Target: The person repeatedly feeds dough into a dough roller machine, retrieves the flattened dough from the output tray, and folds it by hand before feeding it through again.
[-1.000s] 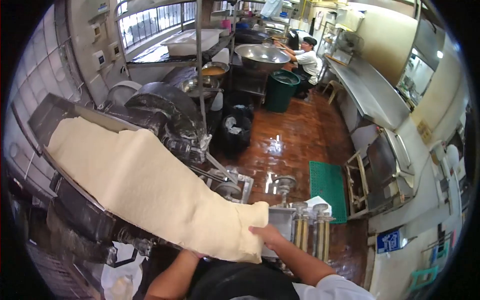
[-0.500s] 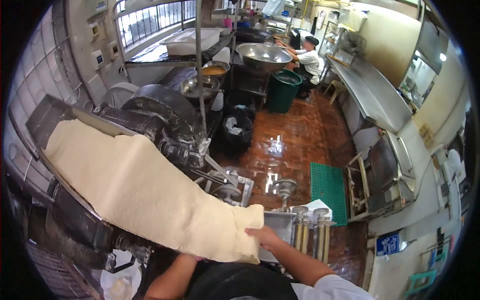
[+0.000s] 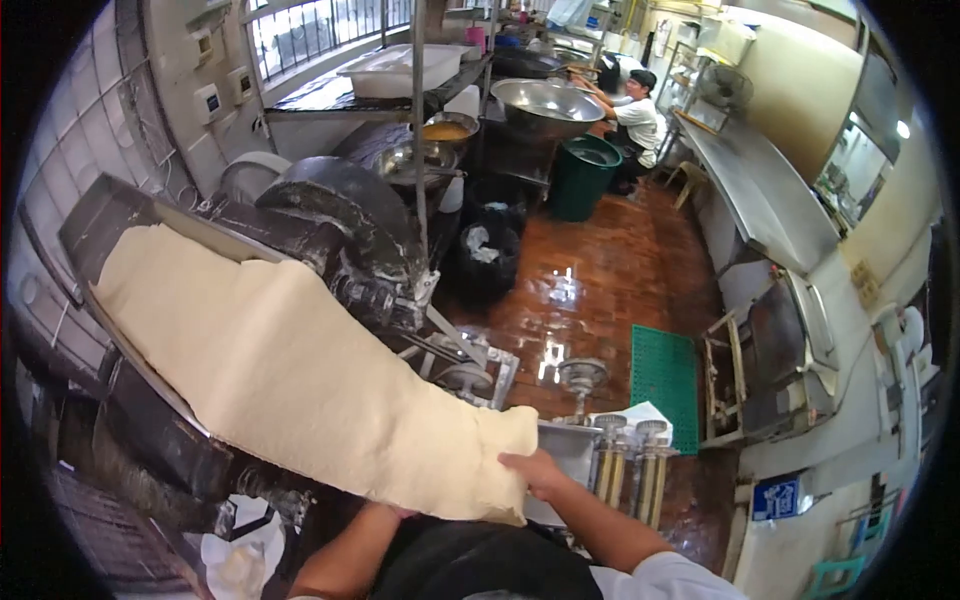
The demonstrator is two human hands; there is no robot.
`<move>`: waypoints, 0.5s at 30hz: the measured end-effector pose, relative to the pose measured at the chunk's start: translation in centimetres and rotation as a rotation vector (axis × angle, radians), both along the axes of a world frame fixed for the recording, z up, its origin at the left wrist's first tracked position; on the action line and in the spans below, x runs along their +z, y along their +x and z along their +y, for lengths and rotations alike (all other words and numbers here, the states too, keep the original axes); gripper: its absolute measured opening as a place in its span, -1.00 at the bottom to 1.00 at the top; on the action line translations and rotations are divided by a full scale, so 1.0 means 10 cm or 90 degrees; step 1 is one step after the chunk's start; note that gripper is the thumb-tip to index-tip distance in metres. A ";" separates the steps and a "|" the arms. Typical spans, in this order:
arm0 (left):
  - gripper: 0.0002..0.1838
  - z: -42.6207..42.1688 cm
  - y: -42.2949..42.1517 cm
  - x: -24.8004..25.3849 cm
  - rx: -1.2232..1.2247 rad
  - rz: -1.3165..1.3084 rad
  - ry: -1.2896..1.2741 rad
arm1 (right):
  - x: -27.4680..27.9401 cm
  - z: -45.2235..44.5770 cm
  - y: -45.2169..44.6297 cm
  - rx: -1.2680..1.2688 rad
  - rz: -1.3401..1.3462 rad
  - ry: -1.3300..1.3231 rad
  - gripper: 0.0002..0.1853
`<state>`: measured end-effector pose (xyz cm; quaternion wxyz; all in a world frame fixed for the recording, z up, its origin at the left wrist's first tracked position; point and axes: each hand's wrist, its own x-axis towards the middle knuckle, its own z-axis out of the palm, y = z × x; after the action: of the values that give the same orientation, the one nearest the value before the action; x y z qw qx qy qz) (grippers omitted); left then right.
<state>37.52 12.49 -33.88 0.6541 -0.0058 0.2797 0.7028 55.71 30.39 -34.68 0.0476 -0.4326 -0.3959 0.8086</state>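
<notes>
A long, thick, pale dough sheet (image 3: pixel 290 360) runs from a metal chute (image 3: pixel 95 225) at the left down to the front of my body. My right hand (image 3: pixel 533 472) grips its right end, thumb on top and the other fingers hidden underneath. At the near edge, my left hand (image 3: pixel 402 512) reaches under the dough; its fingers are out of sight beneath the sheet. Just right of the dough's end stand metal rollers (image 3: pixel 632 470) with gear wheels on top.
Behind the chute is a dark machine wheel (image 3: pixel 340 210). A green bin (image 3: pixel 583 180), a large steel bowl (image 3: pixel 547 105) and a crouching person (image 3: pixel 637 118) are farther back. A green mat (image 3: pixel 664 385) lies on the wet floor (image 3: pixel 590 280). Along the right runs a steel counter (image 3: pixel 765 190).
The view has shifted slightly, so the room appears a little to the right. Both hands keep their places on the dough sheet, which looks almost unmoved.
</notes>
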 end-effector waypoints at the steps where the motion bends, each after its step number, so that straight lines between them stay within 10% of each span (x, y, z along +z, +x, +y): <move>1: -0.30 -0.01 0.00 -0.02 0.001 -0.011 0.002 | 0.01 0.00 0.00 0.000 0.002 -0.007 -0.56; 15: -0.30 -0.08 -0.04 -0.19 0.021 -0.075 0.019 | 0.02 0.00 -0.01 0.000 -0.018 -0.019 -0.55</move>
<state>37.12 11.65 -35.79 0.6578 -0.0418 0.2297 0.7161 55.57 30.36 -34.48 0.0358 -0.4444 -0.3847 0.8082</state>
